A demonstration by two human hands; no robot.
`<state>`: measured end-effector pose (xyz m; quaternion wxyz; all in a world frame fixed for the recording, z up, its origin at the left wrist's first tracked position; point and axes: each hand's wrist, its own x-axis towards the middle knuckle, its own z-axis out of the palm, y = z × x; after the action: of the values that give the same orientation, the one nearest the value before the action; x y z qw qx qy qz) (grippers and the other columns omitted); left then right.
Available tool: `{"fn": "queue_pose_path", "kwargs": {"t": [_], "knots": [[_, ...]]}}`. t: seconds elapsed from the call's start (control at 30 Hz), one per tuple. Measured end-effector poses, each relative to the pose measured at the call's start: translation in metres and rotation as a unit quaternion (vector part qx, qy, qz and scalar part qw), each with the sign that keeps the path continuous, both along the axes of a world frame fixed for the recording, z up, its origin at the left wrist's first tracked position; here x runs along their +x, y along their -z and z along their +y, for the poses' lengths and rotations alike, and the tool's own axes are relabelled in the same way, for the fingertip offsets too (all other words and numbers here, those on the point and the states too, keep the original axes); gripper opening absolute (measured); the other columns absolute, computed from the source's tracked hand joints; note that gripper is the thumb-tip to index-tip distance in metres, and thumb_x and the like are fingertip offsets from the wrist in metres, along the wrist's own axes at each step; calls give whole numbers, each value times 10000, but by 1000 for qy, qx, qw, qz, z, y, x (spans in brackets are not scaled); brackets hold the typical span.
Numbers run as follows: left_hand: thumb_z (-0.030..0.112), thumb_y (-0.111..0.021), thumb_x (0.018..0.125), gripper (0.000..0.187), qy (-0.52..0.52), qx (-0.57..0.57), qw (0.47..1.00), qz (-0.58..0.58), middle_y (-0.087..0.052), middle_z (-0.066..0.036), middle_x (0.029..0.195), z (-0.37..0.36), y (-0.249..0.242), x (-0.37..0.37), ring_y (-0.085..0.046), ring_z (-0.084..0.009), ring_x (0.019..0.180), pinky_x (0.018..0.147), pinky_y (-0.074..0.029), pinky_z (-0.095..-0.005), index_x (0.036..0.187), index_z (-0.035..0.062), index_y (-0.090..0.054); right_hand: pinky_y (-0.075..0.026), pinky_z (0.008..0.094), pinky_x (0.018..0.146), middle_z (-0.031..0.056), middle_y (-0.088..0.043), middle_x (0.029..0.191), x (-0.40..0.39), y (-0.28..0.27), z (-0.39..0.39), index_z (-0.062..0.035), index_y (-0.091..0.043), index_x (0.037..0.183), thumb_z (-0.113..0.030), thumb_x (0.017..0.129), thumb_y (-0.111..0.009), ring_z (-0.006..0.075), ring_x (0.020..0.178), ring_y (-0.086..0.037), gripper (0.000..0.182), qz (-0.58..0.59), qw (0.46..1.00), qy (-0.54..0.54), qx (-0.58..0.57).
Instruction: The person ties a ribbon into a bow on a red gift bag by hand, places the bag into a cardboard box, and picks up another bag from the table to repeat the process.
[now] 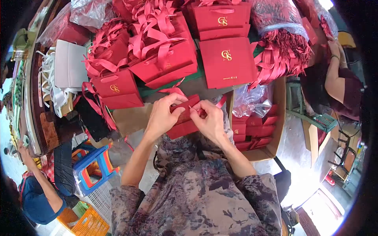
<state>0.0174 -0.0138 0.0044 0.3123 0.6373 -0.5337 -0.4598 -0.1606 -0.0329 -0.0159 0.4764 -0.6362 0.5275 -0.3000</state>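
Note:
A small red paper gift bag is between my two hands, above my lap. My left hand grips its upper left edge, thumb and fingers pinched together. My right hand is closed at the upper right of the bag, thumb and index finger pinching at a small pale tip, probably a ribbon end. A red ribbon sticks out behind my right hand, and another strip rises above my left fingers. The fingers hide part of the bag's top edge.
Stacked red bags with ribbon handles and a flat red bag lie ahead. To the right stands a cardboard box holding red bags. Plastic stools and a yellow crate are left. Other people work at both sides.

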Motion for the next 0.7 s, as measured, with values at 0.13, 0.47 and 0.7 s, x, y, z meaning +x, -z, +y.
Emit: {"fn": "queue_pose_path", "kwargs": {"t": [0.13, 0.47, 0.7], "knots": [[-46, -685, 834, 219, -4, 13, 1000, 21, -740, -97, 968, -1, 2, 1, -715, -162, 925, 850, -539, -295, 1051, -29, -660, -473, 280, 569, 107, -636, 761, -1, -2, -2, 14, -669, 833, -99, 837, -718, 139, 618, -614, 123, 17, 1000, -20, 4], [-27, -702, 818, 220, -9, -27, 996, -80, -737, -129, 955, 2, -8, -5, -728, -215, 904, 797, -559, -319, 1033, 19, -711, -498, 363, 581, 157, -644, 741, 2, 1, -12, 11, -642, 789, -141, 794, -721, 262, 622, -646, 171, 24, 998, -23, 59], [10, -695, 826, 205, -7, -51, 994, -95, -716, -148, 921, 5, -9, -9, -724, -251, 869, 771, -555, -346, 1026, 43, -726, -514, 336, 555, 133, -632, 779, 12, 11, 2, 3, -641, 833, -63, 816, -716, 242, 602, -640, 101, 53, 989, -3, -137]]}}
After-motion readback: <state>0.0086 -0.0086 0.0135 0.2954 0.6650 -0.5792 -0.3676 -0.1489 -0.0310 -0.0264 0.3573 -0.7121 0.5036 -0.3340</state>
